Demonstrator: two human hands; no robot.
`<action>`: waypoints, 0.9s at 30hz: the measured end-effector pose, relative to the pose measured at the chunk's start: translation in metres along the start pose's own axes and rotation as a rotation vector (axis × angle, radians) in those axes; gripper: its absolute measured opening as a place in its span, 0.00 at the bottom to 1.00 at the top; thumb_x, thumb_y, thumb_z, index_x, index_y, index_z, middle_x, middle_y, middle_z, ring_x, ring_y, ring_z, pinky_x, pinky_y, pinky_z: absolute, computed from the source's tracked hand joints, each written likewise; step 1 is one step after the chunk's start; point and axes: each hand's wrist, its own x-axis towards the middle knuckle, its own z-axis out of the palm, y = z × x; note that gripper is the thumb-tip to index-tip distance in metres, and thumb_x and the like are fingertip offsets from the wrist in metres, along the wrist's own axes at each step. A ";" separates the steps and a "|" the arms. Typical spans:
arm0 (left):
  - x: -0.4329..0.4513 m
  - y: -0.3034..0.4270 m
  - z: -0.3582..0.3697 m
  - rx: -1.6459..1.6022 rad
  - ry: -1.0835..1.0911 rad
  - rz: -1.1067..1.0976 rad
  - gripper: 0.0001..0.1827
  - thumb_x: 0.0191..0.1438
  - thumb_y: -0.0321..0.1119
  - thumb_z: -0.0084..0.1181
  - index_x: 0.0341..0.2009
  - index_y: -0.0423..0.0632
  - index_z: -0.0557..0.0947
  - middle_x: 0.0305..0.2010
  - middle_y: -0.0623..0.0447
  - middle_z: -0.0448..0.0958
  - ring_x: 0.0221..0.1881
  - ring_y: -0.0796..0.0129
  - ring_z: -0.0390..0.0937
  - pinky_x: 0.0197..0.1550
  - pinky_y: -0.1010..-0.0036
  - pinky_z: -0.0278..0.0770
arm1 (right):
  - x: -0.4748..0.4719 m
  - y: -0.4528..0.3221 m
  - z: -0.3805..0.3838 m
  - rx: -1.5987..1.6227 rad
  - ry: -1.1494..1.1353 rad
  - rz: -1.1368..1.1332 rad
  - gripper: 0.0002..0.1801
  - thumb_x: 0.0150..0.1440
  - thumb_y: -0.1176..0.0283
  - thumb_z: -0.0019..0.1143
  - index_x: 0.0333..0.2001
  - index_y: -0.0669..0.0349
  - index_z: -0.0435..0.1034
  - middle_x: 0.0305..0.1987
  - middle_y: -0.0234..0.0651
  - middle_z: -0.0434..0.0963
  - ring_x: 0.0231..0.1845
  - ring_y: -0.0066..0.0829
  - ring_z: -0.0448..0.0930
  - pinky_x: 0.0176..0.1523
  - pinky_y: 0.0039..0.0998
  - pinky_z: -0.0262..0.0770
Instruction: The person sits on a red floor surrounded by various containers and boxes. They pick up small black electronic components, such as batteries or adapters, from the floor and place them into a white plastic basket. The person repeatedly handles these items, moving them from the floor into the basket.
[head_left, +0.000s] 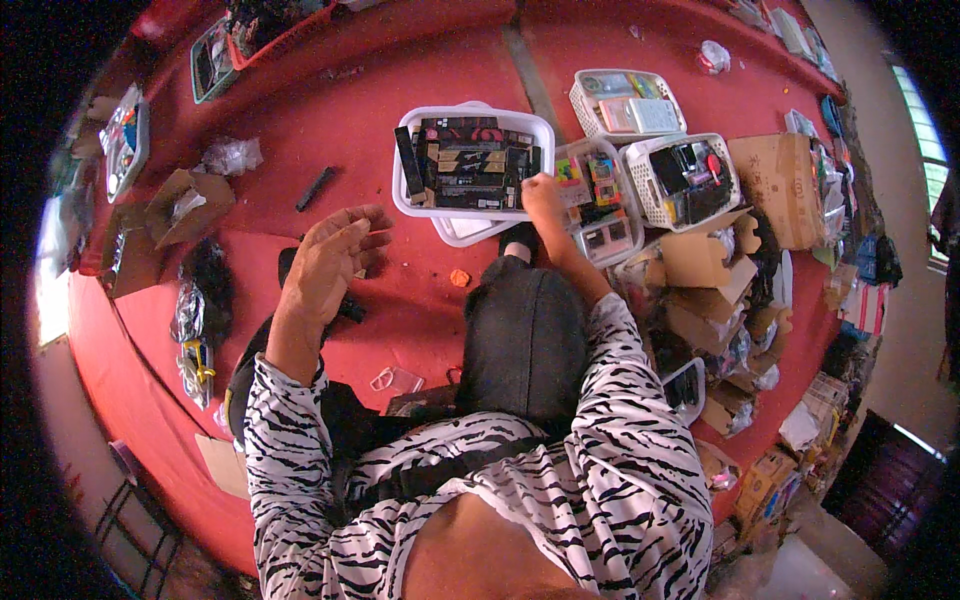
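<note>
A white plastic tub stands in front of me, filled with small black boxes, some with gold or red print. One narrow black box leans upright against the tub's left wall. My right hand is at the tub's right rim with its fingers curled; whether they grip the rim or a box is hidden. My left hand hangs above the floor left of the tub, fingers apart and seemingly holding nothing. Below the tub, part of another white container shows.
Right of the tub stand a clear container of colourful packs and two white baskets. Opened cardboard boxes crowd the right side. A black object and a brown carton lie left on the red floor covering.
</note>
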 end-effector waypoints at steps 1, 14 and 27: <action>0.000 -0.001 -0.002 0.016 0.001 0.013 0.16 0.52 0.35 0.44 0.43 0.40 0.70 0.39 0.52 0.71 0.36 0.70 0.69 0.36 0.76 0.68 | 0.004 0.002 -0.005 0.016 0.044 -0.060 0.15 0.44 0.70 0.49 0.38 0.60 0.68 0.39 0.45 0.73 0.41 0.47 0.72 0.45 0.39 0.67; -0.013 0.023 -0.027 0.005 0.140 0.291 0.15 0.51 0.36 0.46 0.41 0.40 0.72 0.35 0.50 0.73 0.35 0.68 0.71 0.40 0.75 0.69 | 0.065 -0.012 -0.013 -0.447 -0.239 -0.580 0.22 0.41 0.75 0.44 0.44 0.66 0.63 0.46 0.48 0.67 0.50 0.45 0.66 0.53 0.39 0.61; -0.053 0.045 -0.109 -0.481 0.379 0.608 0.13 0.50 0.32 0.48 0.39 0.36 0.72 0.36 0.49 0.71 0.35 0.66 0.72 0.36 0.76 0.71 | -0.046 -0.263 0.014 -0.432 -0.825 -1.080 0.15 0.46 0.63 0.46 0.31 0.63 0.70 0.35 0.46 0.73 0.39 0.42 0.74 0.40 0.38 0.68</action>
